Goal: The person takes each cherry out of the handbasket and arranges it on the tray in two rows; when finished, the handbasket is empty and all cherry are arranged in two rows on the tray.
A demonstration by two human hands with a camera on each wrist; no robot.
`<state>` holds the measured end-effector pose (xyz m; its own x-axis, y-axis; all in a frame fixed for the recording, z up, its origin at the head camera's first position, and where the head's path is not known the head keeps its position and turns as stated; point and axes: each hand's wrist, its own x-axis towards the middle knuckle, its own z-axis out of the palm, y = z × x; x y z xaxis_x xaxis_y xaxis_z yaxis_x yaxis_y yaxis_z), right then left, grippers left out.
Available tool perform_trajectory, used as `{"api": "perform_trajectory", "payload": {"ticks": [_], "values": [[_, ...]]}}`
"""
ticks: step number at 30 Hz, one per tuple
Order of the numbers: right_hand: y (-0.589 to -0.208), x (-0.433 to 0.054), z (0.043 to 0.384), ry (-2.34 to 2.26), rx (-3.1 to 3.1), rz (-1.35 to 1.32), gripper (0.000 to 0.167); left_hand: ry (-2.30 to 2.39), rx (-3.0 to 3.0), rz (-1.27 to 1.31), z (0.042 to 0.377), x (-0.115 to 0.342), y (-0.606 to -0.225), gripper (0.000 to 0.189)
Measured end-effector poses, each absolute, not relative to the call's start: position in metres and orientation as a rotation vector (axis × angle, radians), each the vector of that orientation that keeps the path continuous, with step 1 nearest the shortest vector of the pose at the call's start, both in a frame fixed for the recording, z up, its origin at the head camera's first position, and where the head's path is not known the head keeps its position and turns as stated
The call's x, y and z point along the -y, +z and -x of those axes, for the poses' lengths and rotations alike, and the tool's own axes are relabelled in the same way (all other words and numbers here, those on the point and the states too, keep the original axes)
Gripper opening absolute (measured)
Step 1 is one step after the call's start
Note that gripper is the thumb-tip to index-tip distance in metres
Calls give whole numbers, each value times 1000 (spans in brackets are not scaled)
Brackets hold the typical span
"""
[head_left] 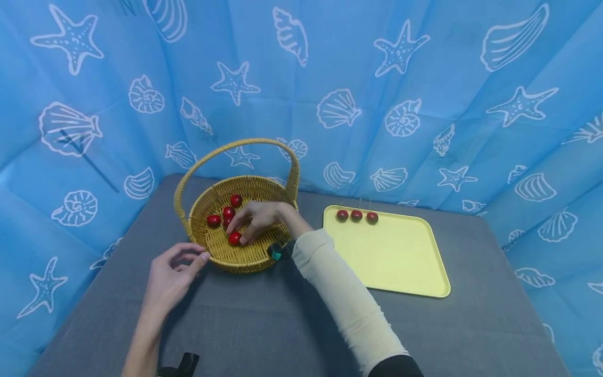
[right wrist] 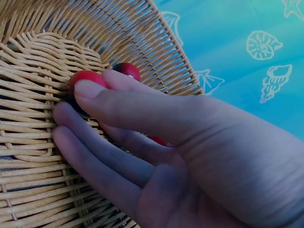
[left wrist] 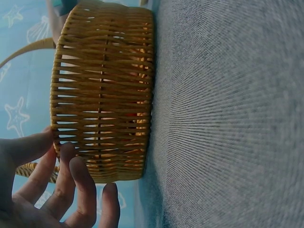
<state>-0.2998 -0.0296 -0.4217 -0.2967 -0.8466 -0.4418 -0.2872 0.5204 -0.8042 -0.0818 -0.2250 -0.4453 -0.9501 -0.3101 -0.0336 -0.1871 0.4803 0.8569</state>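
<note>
A round wicker basket (head_left: 240, 256) with a tall arched handle stands at the back left, several red cherries (head_left: 214, 221) inside it. My right hand (head_left: 261, 217) reaches in over its right side. Thumb and forefinger pinch one cherry (right wrist: 86, 77) low in the basket, while the other fingers extend near the woven bottom. My left hand (head_left: 175, 269) is at the basket's front left, thumb and fingertips pinching the rim (left wrist: 54, 128). Part of the cherry group is hidden behind the right fingers.
Right of the basket lies a yellow tray (head_left: 386, 256), with three stemmed cherries (head_left: 356, 215) in a row along its back edge. Grey cloth (head_left: 264, 324) covers the table. A blue curtain (head_left: 301, 94) with white shells and starfish hangs behind and at both sides.
</note>
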Motion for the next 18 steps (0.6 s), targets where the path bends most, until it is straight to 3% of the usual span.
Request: {"api": "perform_trajectory", "payload": {"ticks": [7, 14, 18], "values": [[-419, 30, 298, -700, -1874, 986, 40, -1451, 2600, -427, 81, 224, -445, 35], [-415, 24, 297, -843, -1885, 889, 24, -1456, 2588, -436, 81, 223, -445, 36], [-417, 22, 296, -868, -1837, 856, 32, -1453, 2589, -451, 82, 223, -445, 35]]}}
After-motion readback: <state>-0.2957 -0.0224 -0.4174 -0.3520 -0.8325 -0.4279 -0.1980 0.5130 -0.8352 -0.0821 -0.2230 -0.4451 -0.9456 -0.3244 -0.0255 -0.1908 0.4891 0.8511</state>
